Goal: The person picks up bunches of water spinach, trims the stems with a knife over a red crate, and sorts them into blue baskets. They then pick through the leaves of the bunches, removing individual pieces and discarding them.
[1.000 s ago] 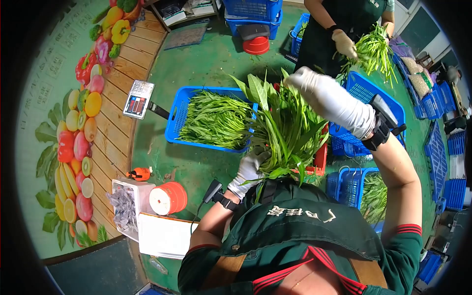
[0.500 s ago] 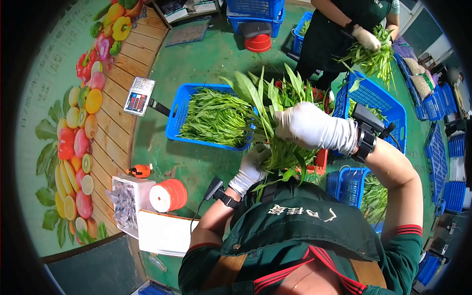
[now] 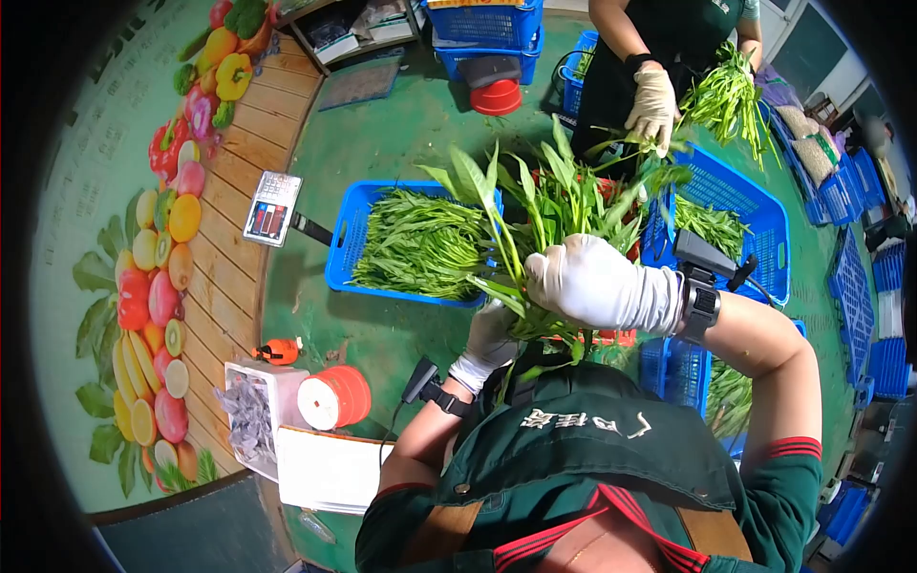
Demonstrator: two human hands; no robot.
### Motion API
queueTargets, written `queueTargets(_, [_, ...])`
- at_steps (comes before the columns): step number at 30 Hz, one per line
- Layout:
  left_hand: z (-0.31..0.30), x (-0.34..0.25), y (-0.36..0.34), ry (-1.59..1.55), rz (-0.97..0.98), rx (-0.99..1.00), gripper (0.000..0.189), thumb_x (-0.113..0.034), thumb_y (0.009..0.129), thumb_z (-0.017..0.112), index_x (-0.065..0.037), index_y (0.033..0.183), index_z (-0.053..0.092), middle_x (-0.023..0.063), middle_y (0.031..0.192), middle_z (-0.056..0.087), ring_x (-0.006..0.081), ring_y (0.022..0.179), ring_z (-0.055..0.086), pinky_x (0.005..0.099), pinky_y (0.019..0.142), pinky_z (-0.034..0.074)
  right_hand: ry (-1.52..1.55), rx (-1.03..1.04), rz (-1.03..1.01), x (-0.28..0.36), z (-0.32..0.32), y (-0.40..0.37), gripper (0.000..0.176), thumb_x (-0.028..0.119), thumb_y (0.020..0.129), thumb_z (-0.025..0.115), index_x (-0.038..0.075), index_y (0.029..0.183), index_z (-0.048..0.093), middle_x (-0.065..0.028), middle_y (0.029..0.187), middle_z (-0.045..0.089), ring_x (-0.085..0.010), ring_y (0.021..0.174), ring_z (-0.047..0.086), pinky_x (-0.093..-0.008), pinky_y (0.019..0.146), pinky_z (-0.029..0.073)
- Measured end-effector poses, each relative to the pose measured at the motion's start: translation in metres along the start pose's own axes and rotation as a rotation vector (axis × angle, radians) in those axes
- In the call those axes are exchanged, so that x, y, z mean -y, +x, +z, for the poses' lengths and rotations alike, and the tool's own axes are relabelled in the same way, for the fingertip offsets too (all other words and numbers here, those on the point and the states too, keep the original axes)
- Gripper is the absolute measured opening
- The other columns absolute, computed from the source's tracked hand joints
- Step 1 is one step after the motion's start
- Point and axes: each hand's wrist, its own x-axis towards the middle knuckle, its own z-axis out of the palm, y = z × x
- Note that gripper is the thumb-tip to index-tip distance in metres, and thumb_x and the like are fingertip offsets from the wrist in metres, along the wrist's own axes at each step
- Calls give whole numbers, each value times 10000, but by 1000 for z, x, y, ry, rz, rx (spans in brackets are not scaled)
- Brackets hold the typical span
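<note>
My right hand [image 3: 585, 277], in a white glove, is closed on the stems of some leafy greens [image 3: 540, 196] in front of my apron. Lower and to the left, my gloved left hand [image 3: 493, 334] is wrapped round the lower part of the same greens, its fingers partly covered by leaves. Just beyond the left hand, a blue basket [image 3: 336, 250] holds a heap of long green leaves [image 3: 420, 241]. Behind the greens I hold, parts of a red crate [image 3: 611, 338] show.
A co-worker's gloved hand [image 3: 653, 107] is at the top right near a blue basket [image 3: 764, 234]. A scale [image 3: 271, 208] stands beyond the left basket. A red round container [image 3: 353, 394], a white box [image 3: 287, 382] and an orange object [image 3: 277, 351] lie to the left.
My right hand has moved slightly down and left with the greens, and my left hand slightly down. The co-worker's one hand has come away from their bunch, down and left.
</note>
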Motion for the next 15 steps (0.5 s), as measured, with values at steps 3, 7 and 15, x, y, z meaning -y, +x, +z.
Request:
queueTargets(3, [-7, -2, 1, 52, -3, 77, 290, -158, 759, 698, -107, 1041, 659, 118, 996, 653, 309, 868, 639, 376, 701, 511, 111, -30, 210, 4, -14, -1, 115, 135, 658, 654, 106, 686, 547, -68, 695, 490, -254, 559, 561, -373, 472, 447])
queueTargets(7, [-6, -8, 3, -158, -243, 52, 410, -147, 749, 722, -93, 1141, 618, 116, 1092, 621, 269, 909, 628, 348, 737, 515, 242, -345, 419, -6, -67, -7, 159, 56, 627, 692, 103, 731, 581, -81, 740, 530, -301, 654, 583, -383, 552, 476])
queueTargets(15, [-12, 50, -34, -679, -386, -48, 442, 41, 841, 582, -43, 1267, 501, 71, 1183, 600, 198, 1055, 592, 316, 887, 496, 290, -598, 693, -33, -35, -86, 173, -56, 682, 627, 55, 814, 645, -68, 735, 540, -195, 633, 551, -293, 578, 463])
